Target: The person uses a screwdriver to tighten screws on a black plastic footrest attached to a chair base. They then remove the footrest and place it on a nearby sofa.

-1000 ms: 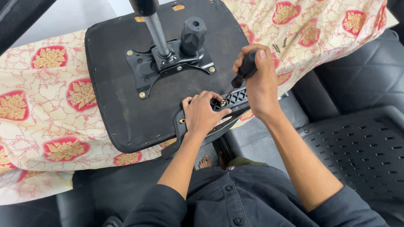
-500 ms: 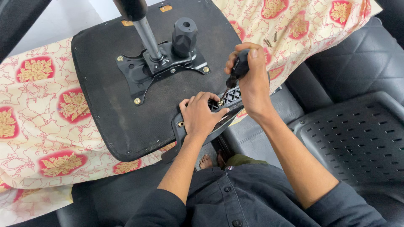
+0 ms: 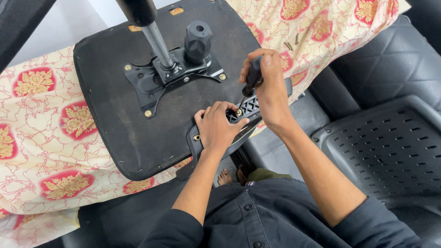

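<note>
At the far left of the frame a cream cloth with red and gold flower patches covers the surface. On it, filling the upper middle, lies an upturned black chair seat. Bolted to its underside is a black metal plate, from which a grey metal column rises toward the top edge, with a black knob just right of it. At the seat's lower right edge sits a black armrest bracket with a lattice pattern. The left hand lies flat over this bracket, fingers spread and pressing on it, thumb near a brass screw head. Just right, the right hand is clenched around the black handle of a screwdriver, whose thin shaft slants down to the bracket between the two hands. At the right of the frame lies a black perforated plastic chair back, beside black quilted upholstery in the upper right corner.
</note>
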